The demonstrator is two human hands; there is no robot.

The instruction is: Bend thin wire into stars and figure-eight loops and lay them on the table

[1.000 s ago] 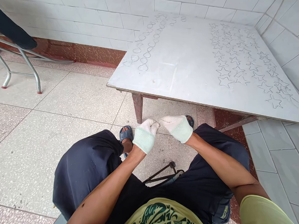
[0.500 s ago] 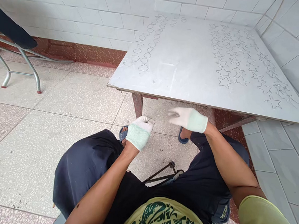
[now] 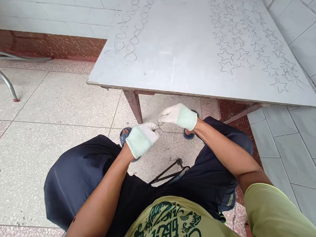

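Note:
Both my hands wear white knitted gloves with mint-green cuffs, and they meet in front of my knees, below the table's near edge. My left hand [image 3: 147, 133] is closed, its thumb and fingers pinching a thin bent wire [image 3: 160, 124]. Just above and to the right, my right hand [image 3: 174, 114] has its fingertips closed on the same wire. Loops of the wire show between the two gloves; its full shape is partly hidden by the fingers.
A white-topped table [image 3: 163, 77] stands ahead. Rows of star-shaped wires [image 3: 226, 68] lie on its right, looped wires [image 3: 130, 56] on its left. A wooden table leg [image 3: 134, 106] is near my left hand. Metal chair legs [image 3: 7, 84] stand at left.
My right hand has come left and down to my left hand, and its parted fingers have closed on the wire. The view has tilted down and shifted right.

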